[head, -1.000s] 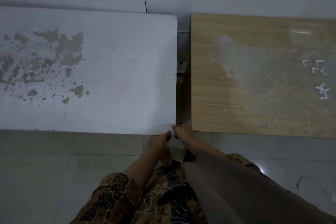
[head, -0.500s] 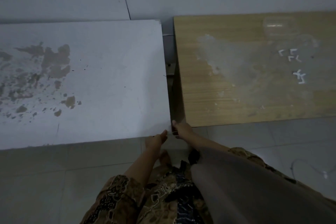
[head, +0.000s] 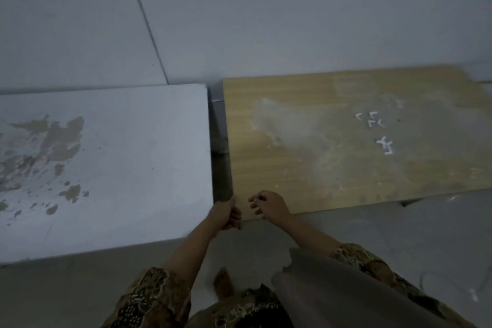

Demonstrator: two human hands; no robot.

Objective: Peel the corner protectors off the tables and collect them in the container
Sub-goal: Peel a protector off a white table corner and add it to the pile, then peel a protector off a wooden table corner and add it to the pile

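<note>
**Two hands at the near corner of a wooden table**

A flat white table top with brown patches of worn paint (head: 111, 168) fills the left of the dim view; just beside it on the right, across a narrow dark gap, lies a light wooden table top with a pale cloudy smear (head: 346, 168); both stand against a grey wall (head: 266, 21) on a grey tiled floor (head: 80, 287); a faint clear plastic container (head: 354, 86) sits near the wooden table's far edge, too blurred to tell what it holds; small white L-shaped corner protectors (head: 372, 121) lie loose in two clusters on the wooden top, towards the right, well apart from the hands; the left hand (head: 226, 214), in a patterned brown sleeve (head: 151, 301), curls its fingers around the wooden table's near left corner; the right hand (head: 269, 206) hovers just beside it above the wood, fingers loosely bent and spread, holding nothing visible.
</note>
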